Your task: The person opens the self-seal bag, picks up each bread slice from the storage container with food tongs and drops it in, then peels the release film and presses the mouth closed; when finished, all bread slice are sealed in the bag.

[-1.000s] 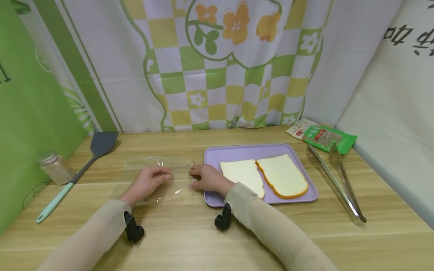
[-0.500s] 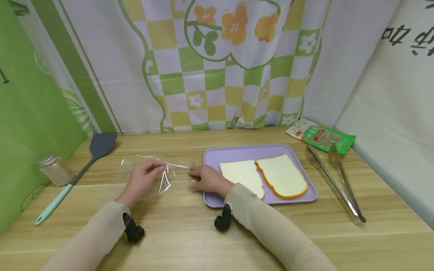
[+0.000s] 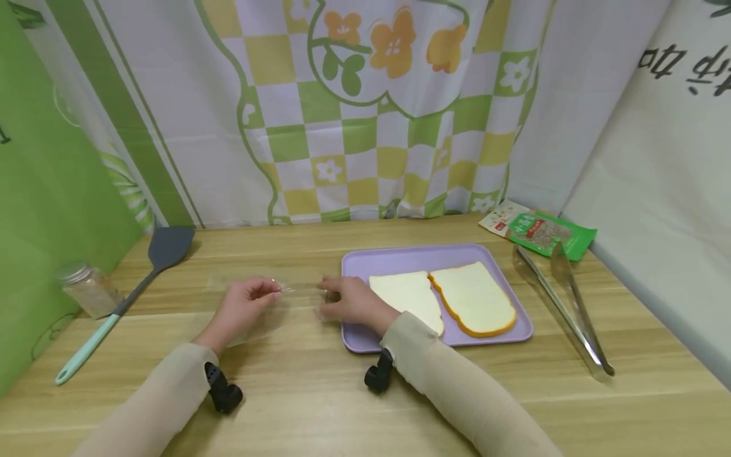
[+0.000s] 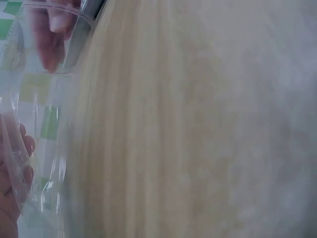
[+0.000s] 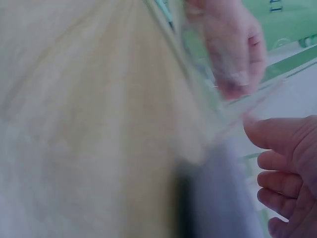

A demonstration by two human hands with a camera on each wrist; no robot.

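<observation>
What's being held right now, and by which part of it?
A clear plastic bag: the left hand pinches it towards its right end. The right hand is at that end, but whether it grips cannot be told.

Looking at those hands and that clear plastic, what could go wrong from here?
The clear plastic film pinched in the left hand could crumple or slip. The right hand is at the left edge of the purple rectangular tray and might nudge it. In the head view, the beige right sleeve overlaps the left white bread slice and may brush it.
</observation>
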